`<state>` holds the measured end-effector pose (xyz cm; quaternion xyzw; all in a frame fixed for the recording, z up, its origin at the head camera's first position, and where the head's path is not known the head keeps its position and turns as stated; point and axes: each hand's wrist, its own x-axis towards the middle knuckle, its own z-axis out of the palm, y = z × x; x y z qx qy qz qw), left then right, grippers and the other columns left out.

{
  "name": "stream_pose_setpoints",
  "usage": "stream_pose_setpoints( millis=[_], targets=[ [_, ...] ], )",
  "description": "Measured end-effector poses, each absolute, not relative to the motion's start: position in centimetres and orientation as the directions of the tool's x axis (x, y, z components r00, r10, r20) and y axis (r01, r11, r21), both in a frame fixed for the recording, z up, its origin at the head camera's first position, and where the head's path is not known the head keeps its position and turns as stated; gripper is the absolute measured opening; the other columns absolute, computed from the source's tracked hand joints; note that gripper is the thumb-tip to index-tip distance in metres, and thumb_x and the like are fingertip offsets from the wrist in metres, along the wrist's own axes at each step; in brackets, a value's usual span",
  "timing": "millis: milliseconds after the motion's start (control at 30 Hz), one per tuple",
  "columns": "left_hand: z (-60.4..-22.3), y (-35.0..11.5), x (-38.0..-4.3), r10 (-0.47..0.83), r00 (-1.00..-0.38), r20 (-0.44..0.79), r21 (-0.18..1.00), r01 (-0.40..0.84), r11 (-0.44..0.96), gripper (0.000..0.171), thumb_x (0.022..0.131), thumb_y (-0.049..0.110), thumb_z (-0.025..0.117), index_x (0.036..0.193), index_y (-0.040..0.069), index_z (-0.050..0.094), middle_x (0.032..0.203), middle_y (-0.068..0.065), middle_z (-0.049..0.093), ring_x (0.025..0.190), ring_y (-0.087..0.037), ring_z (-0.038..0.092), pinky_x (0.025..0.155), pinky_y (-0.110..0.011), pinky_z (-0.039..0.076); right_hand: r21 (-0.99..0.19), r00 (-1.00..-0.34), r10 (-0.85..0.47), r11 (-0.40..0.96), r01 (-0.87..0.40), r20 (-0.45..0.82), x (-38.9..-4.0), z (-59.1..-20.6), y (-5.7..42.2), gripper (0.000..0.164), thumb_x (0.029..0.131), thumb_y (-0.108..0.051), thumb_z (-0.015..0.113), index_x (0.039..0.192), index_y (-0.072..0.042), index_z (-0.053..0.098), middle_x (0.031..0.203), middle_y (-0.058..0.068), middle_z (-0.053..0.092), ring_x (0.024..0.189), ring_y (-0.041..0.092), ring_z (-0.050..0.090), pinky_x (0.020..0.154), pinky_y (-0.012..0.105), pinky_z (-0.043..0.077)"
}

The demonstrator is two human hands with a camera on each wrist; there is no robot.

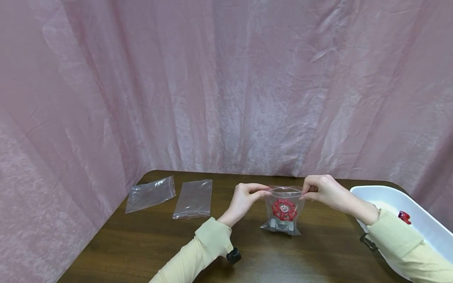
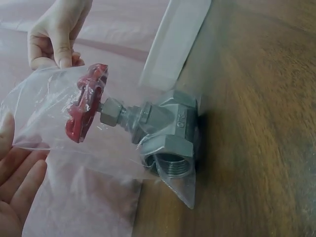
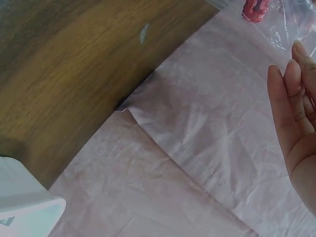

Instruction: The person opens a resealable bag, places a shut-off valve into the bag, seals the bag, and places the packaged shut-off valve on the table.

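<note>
A clear zip bag point(image 1: 298, 214) stands on the table with a metal valve point(image 2: 168, 123) inside it. The valve's red handwheel point(image 1: 284, 209) faces the head camera, and its grey threaded body sits at the bag's bottom. My left hand point(image 1: 244, 200) pinches the left corner of the bag's top edge. The opposite top corner is pinched between thumb and fingers of my right hand point(image 1: 325, 192). Between the hands the bag's mouth is parted a little. In the right wrist view, part of the red handwheel point(image 3: 255, 10) shows beside my right fingers point(image 3: 292, 79).
Two flat clear bags, a tilted one point(image 1: 150, 194) and a straighter one point(image 1: 194, 198), lie on the brown table point(image 1: 141, 243) at the left. A white bin point(image 1: 375, 189) at the right holds a red-handled item point(image 1: 404, 217). Behind hangs a pink curtain point(image 1: 226, 86).
</note>
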<state>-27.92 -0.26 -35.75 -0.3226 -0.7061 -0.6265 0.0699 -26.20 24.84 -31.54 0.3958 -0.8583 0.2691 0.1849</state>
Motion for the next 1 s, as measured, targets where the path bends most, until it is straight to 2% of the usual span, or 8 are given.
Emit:
stream_pose_setpoints(
  millis=[233,333,600,800,1000],
  targets=[
    [-35.8,-0.2,-28.0,0.33,-0.799,0.503,0.849,0.528,-0.015,0.012,0.078,-0.001,0.068,0.087,-0.009,0.068,0.083,-0.015,0.066,0.07,-0.021,0.063,0.066,-0.044,0.049,-0.317,-0.619,-0.572,0.543,-0.778,0.539,-26.3,-31.7,24.9,0.026,0.065,0.0,0.078,0.069,-0.017,0.059,0.064,-0.014,0.058,0.052,0.001,0.052,0.045,0.017,0.039],
    [-35.7,-0.2,-28.1,0.329,-0.787,0.521,0.832,0.554,0.008,0.009,0.078,-0.001,0.068,0.084,-0.009,0.068,0.08,-0.014,0.066,0.069,-0.02,0.063,0.064,-0.042,0.05,-0.316,-0.623,-0.565,0.55,-0.773,0.541,-26.3,-31.7,25.0,0.025,0.065,-0.001,0.078,0.069,-0.017,0.059,0.064,-0.014,0.058,0.052,0.002,0.052,0.045,0.018,0.04],
    [-35.0,-0.6,-27.9,0.37,-0.749,0.549,0.777,0.621,0.104,0.008,0.079,0.0,0.067,0.084,-0.006,0.069,0.08,-0.013,0.066,0.072,-0.012,0.061,0.063,-0.023,0.047,-0.316,-0.635,-0.558,0.565,-0.762,0.535,-26.2,-31.7,25.4,0.025,0.066,-0.002,0.077,0.07,-0.019,0.059,0.063,-0.012,0.058,0.052,0.002,0.052,0.046,0.018,0.04],
    [-34.5,-0.5,-27.4,0.368,-0.721,0.587,0.722,0.672,0.165,0.007,0.078,-0.001,0.067,0.082,-0.006,0.069,0.078,-0.012,0.066,0.07,-0.019,0.06,0.061,-0.021,0.044,-0.31,-0.626,-0.558,0.56,-0.768,0.545,-26.1,-31.7,25.3,0.026,0.066,0.0,0.077,0.07,-0.018,0.059,0.063,-0.013,0.058,0.052,0.002,0.051,0.045,0.017,0.039],
    [-35.9,-0.2,-28.6,0.356,-0.707,0.611,0.692,0.696,0.194,0.006,0.078,0.003,0.068,0.081,-0.002,0.071,0.078,-0.007,0.067,0.07,-0.017,0.061,0.06,-0.022,0.043,-0.319,-0.636,-0.57,0.562,-0.764,0.52,-26.0,-31.8,25.3,0.024,0.068,-0.001,0.076,0.071,-0.017,0.059,0.063,-0.016,0.055,0.052,0.001,0.049,0.044,0.019,0.039]
  ],
)
